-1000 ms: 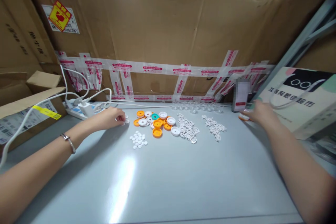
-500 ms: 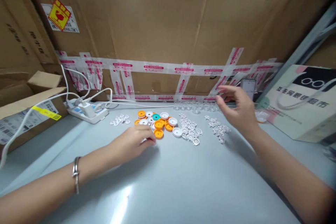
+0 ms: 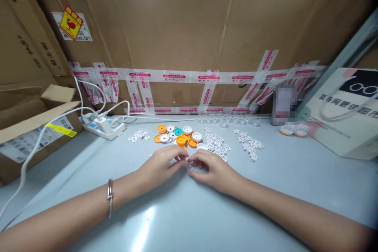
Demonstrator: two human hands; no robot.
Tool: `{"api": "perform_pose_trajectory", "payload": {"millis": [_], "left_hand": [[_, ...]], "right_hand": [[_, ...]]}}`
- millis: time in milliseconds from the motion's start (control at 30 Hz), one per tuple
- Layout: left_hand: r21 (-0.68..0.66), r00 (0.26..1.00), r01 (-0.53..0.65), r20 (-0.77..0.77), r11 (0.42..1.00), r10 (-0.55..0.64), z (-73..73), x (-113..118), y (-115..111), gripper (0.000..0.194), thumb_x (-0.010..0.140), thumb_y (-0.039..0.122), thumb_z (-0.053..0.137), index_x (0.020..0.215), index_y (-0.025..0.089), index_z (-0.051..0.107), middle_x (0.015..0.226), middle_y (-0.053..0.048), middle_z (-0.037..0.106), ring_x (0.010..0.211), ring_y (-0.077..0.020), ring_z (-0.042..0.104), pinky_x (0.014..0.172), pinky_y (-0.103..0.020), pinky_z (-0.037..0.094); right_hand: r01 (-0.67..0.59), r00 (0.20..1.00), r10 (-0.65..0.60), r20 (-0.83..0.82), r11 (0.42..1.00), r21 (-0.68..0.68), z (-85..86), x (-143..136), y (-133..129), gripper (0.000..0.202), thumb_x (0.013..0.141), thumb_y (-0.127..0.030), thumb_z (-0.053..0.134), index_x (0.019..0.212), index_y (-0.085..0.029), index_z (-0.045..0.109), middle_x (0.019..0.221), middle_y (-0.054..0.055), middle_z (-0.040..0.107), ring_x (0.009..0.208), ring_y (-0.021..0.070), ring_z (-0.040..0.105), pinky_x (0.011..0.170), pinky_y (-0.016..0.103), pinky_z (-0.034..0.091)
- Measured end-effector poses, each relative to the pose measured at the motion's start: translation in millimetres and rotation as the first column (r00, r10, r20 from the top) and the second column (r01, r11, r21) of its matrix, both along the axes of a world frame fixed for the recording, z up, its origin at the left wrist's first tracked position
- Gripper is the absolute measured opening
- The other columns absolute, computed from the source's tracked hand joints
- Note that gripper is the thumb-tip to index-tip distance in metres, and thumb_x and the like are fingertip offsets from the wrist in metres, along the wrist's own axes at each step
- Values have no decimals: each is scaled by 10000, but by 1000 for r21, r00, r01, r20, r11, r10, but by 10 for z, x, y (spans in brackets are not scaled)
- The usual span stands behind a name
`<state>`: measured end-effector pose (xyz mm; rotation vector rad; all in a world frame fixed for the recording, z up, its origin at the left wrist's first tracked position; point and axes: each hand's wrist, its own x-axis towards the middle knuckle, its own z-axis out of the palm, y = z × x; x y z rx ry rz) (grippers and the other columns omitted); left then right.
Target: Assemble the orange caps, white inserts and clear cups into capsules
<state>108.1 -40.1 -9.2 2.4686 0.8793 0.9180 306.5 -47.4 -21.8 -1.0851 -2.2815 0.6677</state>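
Observation:
My left hand (image 3: 167, 163) and my right hand (image 3: 214, 169) meet over the front middle of the table, fingertips nearly touching. Between the right thumb and fingers is a small clear plastic cup (image 3: 190, 167). The left fingers are pinched beside it; whatever they hold is hidden. Just behind the hands lies a pile of round caps in orange (image 3: 181, 140), white (image 3: 196, 137) and teal (image 3: 178, 131). White openwork discs (image 3: 217, 141) spread behind my right hand, and a second group of white pieces (image 3: 249, 144) is farther right.
Small white pieces (image 3: 138, 135) lie left of the caps. Clear cups (image 3: 227, 119) line the back, by the large carton (image 3: 177, 27). Orange-based clear pieces (image 3: 288, 130) sit near a phone (image 3: 284, 104) and paper bag (image 3: 342, 114). A power strip (image 3: 108, 129) and open box (image 3: 38, 138) stand left.
My right hand has come from the back right to the middle, now with a clear cup in its fingers. My left hand has shifted slightly right to meet it. The view has moved slightly.

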Motion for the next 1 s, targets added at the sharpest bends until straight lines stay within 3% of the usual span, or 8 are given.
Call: {"api": "perform_pose_trajectory", "payload": {"millis": [100, 200, 300, 433, 667, 867, 1000], "left_hand": [[47, 999, -42, -32, 998, 44, 257, -148, 70, 108, 868, 188, 499, 918, 171, 593, 892, -29, 657, 826, -130, 598, 756, -241, 451], [-20, 967, -51, -252, 998, 44, 516, -381, 221, 133, 853, 217, 502, 919, 176, 610, 894, -34, 662, 780, -141, 599, 713, -247, 453], [-84, 901, -115, -427, 990, 69, 633, -668, 394, 168, 838, 235, 486, 893, 188, 637, 883, -31, 668, 772, -152, 599, 686, -242, 447], [-185, 805, -222, -589, 957, 73, 558, -999, 522, 142, 767, 197, 519, 789, 181, 659, 789, -31, 675, 686, -149, 594, 600, -217, 427], [-182, 807, -273, -579, 945, 122, 481, -1222, 487, 156, 748, 151, 504, 746, 167, 660, 726, -6, 669, 654, -136, 596, 572, -188, 417], [-65, 870, -234, -459, 970, 179, 324, -894, 489, 208, 852, 289, 471, 911, 163, 626, 885, -49, 659, 788, -152, 597, 710, -239, 453], [132, 889, -184, -401, 974, 223, 145, -602, 464, 207, 869, 292, 477, 996, 181, 597, 1009, -72, 618, 921, -180, 570, 799, -281, 435]], "right_hand": [[3, 999, -3, -37, 1000, -8, -33, -31, -22, 109, 755, -209, 598, 854, -187, 638, 804, 26, 564, 734, 135, 551, 671, 245, 438], [8, 999, -9, -38, 1000, -19, -23, -36, -29, 80, 765, -188, 569, 812, -203, 632, 809, 27, 563, 725, 138, 553, 662, 252, 443], [29, 999, -30, -14, 999, -31, -3, -8, -14, 77, 754, -176, 562, 803, -204, 615, 801, 27, 559, 709, 141, 548, 641, 255, 444], [59, 998, -59, 14, 998, -27, -2, 36, 16, 92, 760, -183, 538, 826, -206, 597, 798, 25, 544, 699, 140, 538, 628, 258, 439], [61, 997, -60, 45, 998, -18, 22, 50, 35, 110, 750, -153, 521, 831, -192, 585, 778, 21, 520, 670, 130, 521, 611, 252, 431], [36, 999, -35, 17, 999, -20, 40, 100, 70, 145, 741, -162, 529, 872, -196, 579, 776, 16, 527, 666, 126, 519, 611, 246, 440], [41, 999, -42, -7, 998, -52, 18, 111, 75, 207, 727, -169, 540, 932, -189, 550, 744, 0, 532, 647, 120, 517, 610, 242, 444]]}}
